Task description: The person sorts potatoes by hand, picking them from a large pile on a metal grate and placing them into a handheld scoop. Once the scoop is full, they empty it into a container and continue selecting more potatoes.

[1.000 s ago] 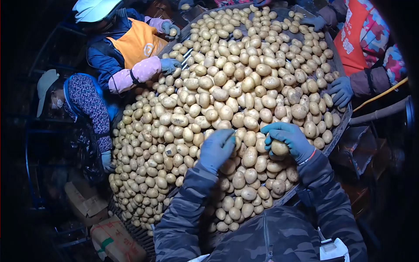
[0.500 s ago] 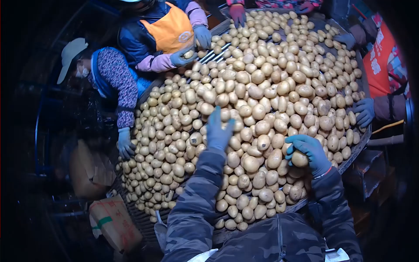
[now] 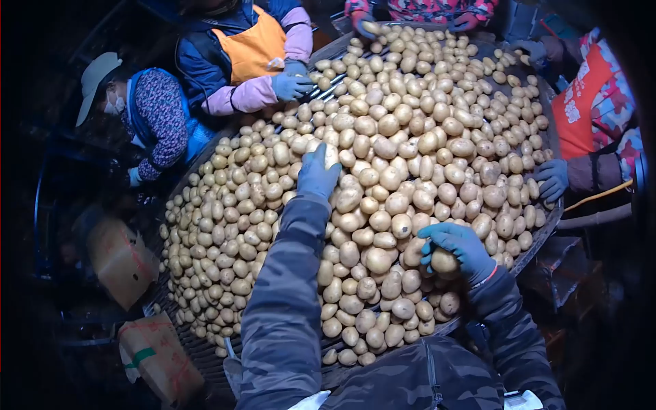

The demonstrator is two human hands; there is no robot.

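My left hand (image 3: 318, 174), in a blue-grey glove, reaches over the middle of a large heap of potatoes (image 3: 383, 147). Its fingers are stretched out with the thumb apart, and a pale potato (image 3: 332, 156) lies against them. Whether that potato is gripped is hard to see. My right hand (image 3: 462, 249), gloved too, is closed around a potato (image 3: 445, 262) above the near right part of the heap. Another potato (image 3: 413, 251) touches its fingertips. One potato with a dark spot (image 3: 402, 225) lies between my hands.
Several co-workers stand around the table: one in an orange apron (image 3: 253, 48), one in a cap (image 3: 100, 78), one in a red apron (image 3: 581, 102). A gloved co-worker's hand (image 3: 552, 179) rests at the right rim. Cardboard boxes (image 3: 160, 355) stand at lower left.
My left hand has moved farther out over the heap, its fingers less spread. The right hand keeps its potato. The capped co-worker's hand has left the potatoes. My view has shifted slightly.
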